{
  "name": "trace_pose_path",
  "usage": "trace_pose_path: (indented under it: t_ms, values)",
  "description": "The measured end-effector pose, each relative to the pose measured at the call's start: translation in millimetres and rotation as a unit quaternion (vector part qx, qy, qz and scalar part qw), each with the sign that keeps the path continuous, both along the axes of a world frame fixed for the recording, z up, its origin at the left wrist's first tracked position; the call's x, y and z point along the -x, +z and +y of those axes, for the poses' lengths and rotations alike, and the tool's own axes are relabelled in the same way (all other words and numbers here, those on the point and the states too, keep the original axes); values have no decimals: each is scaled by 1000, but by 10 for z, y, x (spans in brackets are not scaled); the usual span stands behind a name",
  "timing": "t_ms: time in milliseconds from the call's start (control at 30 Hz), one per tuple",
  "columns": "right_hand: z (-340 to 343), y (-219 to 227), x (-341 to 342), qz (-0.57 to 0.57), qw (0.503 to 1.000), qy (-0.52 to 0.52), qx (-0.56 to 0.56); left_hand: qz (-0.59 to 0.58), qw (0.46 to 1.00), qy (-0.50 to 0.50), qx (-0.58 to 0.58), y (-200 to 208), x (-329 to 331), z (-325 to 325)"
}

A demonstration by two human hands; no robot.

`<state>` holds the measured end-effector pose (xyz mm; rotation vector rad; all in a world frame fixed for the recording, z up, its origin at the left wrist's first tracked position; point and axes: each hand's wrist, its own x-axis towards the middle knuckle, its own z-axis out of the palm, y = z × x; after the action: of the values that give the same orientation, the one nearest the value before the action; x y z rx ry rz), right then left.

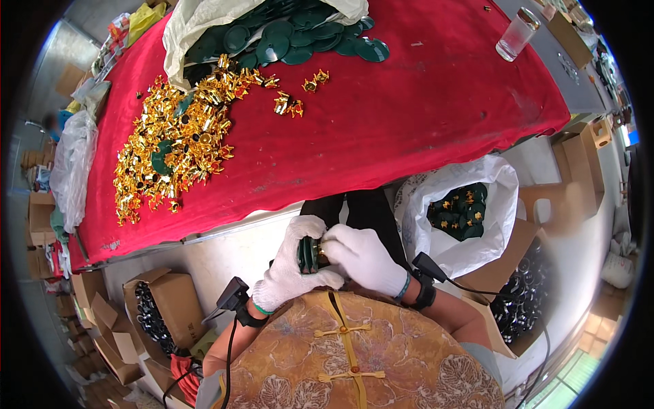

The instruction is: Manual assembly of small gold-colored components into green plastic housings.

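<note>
My left hand, in a white knit glove, is wrapped round a few dark green discs held on edge close to my body. Against them, my gloved right hand is closed in a pinch at a small gold piece, mostly hidden by the fingers. On the red-covered table lies a heap of shiny gold pieces, with a few green discs among them. Behind the heap, a white sack spills more green discs.
A white bag at right holds green discs with gold pieces attached. Cardboard boxes with dark shiny parts stand at lower left and lower right. A drinking glass stands far right. Cables run from both wrists.
</note>
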<state>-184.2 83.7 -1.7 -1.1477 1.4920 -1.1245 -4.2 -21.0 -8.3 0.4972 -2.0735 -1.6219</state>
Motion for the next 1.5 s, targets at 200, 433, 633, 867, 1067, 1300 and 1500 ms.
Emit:
trace_pose_path:
  t_ms: [200,433,633,867,1067,1300,1500]
  values:
    - [-22,61,49,88,995,17,40,-18,998,-3,-68,-53,-11,20]
    - [6,6,10,175,982,61,31,-4,1000,0,16,20,29,-10]
    - [-18,62,101,-56,996,52,-53,-17,999,-13,42,1,13,-37]
    - [24,-28,20,167,982,46,75,3,998,14,66,77,72,0]
    - [3,-11,172,-263,927,78,-255,2,999,-12,46,31,34,-23]
    - [-6,-49,34,167,974,26,153,42,999,26,-2,-35,60,7]
    - [22,-47,75,134,987,82,43,15,999,25,-30,-9,45,56]
